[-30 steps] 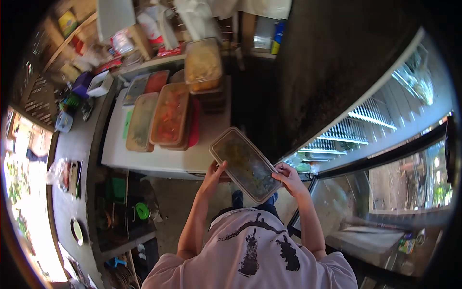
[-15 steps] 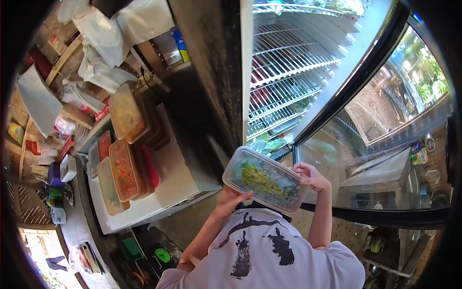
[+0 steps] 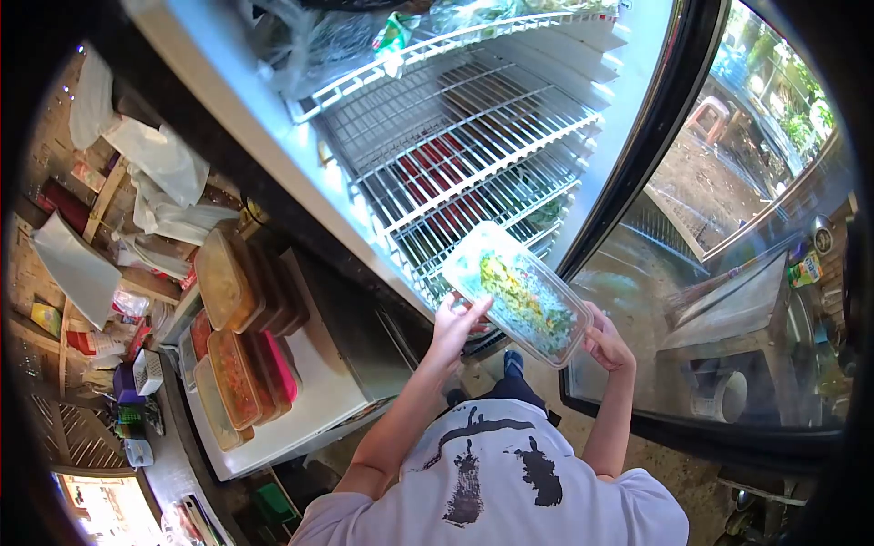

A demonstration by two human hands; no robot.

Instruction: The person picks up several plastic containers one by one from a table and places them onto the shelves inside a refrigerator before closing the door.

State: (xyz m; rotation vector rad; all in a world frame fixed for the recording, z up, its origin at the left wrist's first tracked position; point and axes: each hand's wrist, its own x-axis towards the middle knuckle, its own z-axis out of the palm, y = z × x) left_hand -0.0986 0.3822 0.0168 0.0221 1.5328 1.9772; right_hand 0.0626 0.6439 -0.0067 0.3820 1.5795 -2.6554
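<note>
My left hand (image 3: 452, 320) and right hand (image 3: 605, 343) clamp opposite ends of the lidded food container (image 3: 516, 293), held tilted just before the open fridge's wire shelves (image 3: 455, 155); an uneven grip could slide it out.

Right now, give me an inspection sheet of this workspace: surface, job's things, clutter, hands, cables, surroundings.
Surface: white counter at left, partly bare.
Job's things: clear lidded container of green and yellow food, held tilted in front of the open fridge's wire shelves.
Clutter: stacked food tubs on the counter; crumpled bags behind them.
Hands: left hand grips the container's near end; right hand holds its far end.
Cables: nothing seen.
Surroundings: glass fridge door open at right.
</note>
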